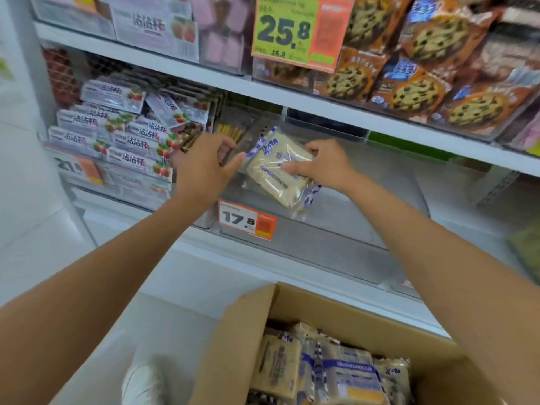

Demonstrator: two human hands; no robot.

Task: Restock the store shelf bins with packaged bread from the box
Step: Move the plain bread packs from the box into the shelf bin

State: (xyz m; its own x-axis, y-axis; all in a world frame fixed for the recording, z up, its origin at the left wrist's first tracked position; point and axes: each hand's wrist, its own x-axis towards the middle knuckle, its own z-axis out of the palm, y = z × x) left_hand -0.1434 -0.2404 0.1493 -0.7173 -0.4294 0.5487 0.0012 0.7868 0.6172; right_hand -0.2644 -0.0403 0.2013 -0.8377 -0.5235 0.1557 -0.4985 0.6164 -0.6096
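Observation:
A clear-wrapped packet of pale sliced bread with blue print is tilted over the clear plastic bin on the middle shelf. My right hand grips the packet's right side, fingers curled onto its top face. Just left of the packet, my left hand has its fingers spread, the fingertips at the wrapper's left corner. An open cardboard box at the bottom of the view holds several more bread packets.
A price tag reading 17.8 is on the bin's front. Strawberry snack boxes fill the bin to the left. Cookie packs and a 25.8 sign are on the shelf above. A white shoe stands beside the box.

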